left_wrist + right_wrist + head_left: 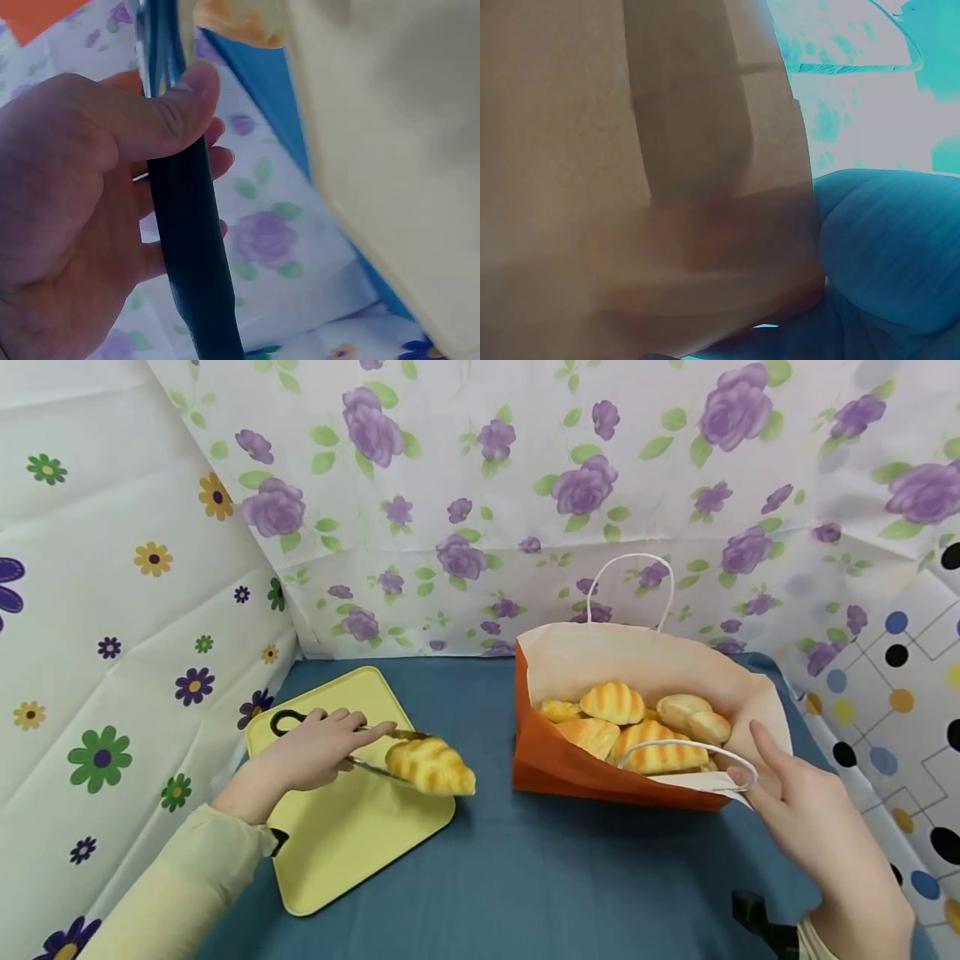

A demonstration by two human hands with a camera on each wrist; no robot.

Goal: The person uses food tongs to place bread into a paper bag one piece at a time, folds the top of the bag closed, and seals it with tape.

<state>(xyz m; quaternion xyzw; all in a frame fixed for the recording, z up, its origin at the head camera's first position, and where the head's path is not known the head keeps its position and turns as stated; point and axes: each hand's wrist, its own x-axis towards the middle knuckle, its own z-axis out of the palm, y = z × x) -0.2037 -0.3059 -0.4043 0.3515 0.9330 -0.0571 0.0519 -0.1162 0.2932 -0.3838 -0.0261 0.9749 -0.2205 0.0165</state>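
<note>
My left hand (318,752) grips metal tongs with a black handle (195,247), thumb on one side and fingers on the other. Between the tongs' tips is a golden, ridged bread roll (431,767), over the right edge of the yellow tray (352,852). To the right stands an orange paper bag (600,777), its mouth wide and several breads (611,702) inside. My right hand (813,810) holds the bag's near right rim by the white handle (675,743). In the right wrist view, the brown paper inside fills much of the picture.
A blue cloth (495,877) covers the table. Floral sheets (465,468) hang behind and at both sides. The bag's far handle (628,557) stands upright against the back sheet.
</note>
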